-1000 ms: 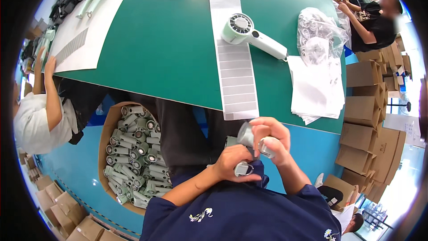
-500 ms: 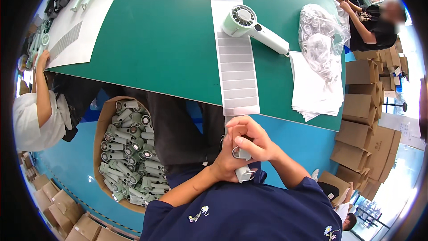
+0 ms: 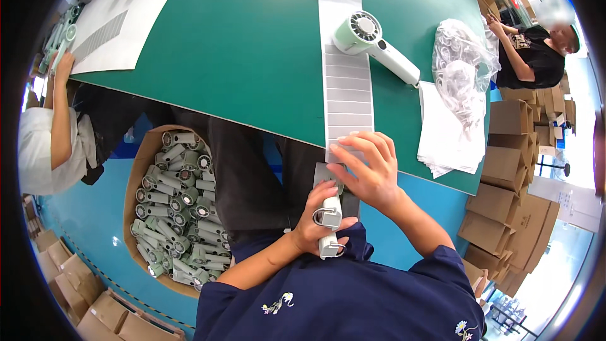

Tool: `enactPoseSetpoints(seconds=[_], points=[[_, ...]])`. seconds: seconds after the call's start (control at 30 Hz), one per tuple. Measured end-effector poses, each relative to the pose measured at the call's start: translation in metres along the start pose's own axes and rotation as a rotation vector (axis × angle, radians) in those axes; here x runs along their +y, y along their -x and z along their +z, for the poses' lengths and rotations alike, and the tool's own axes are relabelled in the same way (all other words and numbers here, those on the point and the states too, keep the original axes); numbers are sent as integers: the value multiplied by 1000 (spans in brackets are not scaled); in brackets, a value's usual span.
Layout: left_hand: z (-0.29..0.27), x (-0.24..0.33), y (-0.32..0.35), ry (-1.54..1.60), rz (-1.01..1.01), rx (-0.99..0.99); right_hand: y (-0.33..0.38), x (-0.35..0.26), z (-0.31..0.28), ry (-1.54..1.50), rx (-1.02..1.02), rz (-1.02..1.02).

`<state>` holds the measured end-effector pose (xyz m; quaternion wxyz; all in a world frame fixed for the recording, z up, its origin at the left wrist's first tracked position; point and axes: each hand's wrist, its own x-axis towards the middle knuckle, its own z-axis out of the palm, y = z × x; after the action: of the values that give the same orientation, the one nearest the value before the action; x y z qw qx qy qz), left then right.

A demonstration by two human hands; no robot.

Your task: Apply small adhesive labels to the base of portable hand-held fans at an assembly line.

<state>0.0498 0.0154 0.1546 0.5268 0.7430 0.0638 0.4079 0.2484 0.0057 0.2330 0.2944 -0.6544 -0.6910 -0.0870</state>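
Clock positions are read from the left hand, with 12 o'clock toward the top of the view.

The left hand (image 3: 308, 222) grasps two handheld fans (image 3: 332, 205), one above the other, fingers wrapped around the pale handles. Each visible handle end carries a loop. The right hand (image 3: 377, 173) is located between 1 and 2 o'clock, in a released state, fingers extended and parted. Its fingertips are at the near end of the label strip (image 3: 349, 107); contact with the strip or with the held fans cannot be confirmed from this angle.

The label strip extends from the near edge of the green table (image 3: 252, 57) toward 12 o'clock. A mint-green fan (image 3: 392, 61) rests across its upper part, handle directed toward 4 o'clock. Between 1 and 2 o'clock, a clear bag of white loops (image 3: 464, 66) overlaps a stack of white sheets (image 3: 445, 145).

At 9 o'clock, a carton (image 3: 149, 145) on the blue floor (image 3: 404, 215) contains many similar fans (image 3: 180, 215). Beyond it, between 9 and 10 o'clock, sits a co-worker in white (image 3: 47, 142). At 3 o'clock, brown boxes (image 3: 505, 196) are stacked.
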Motion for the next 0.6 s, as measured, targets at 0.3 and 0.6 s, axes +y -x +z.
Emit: enactPoseSetpoints(seconds=[0.3, 0.6], points=[[-4, -3, 1, 18, -1, 37, 4, 7, 13, 102, 106, -130], [-5, -12, 1, 74, 12, 16, 6, 1, 14, 148, 108, -125]])
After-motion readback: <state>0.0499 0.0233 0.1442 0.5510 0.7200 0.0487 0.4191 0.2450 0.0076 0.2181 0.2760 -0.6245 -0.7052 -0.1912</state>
